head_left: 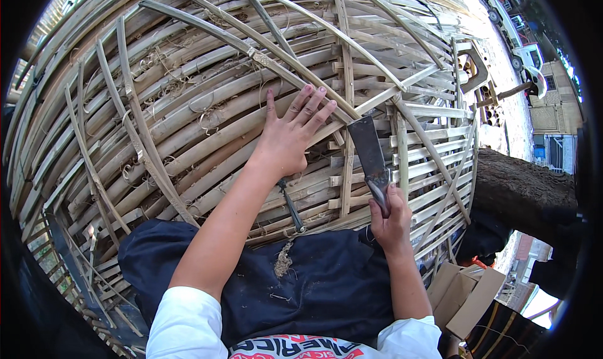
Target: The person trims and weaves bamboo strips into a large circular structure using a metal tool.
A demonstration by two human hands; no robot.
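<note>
My left hand lies with fingers spread on long split bamboo strips that cross the platform at a slant. In my right hand is the handle of a broad machete with a dark blade. The blade's squared tip is beside the ends of the slanting strips, close to my left fingertips; whether it touches them I cannot tell. Just below my left palm, a slim dark-handled tool rests on the slats, its tip partly hidden. Beneath everything spreads a bamboo slat platform.
Loose strips and curled shavings lie over the slats at left. Dark cloth covers my lap. An open cardboard box stands at lower right, below a thick tree trunk. Beyond are a truck and buildings.
</note>
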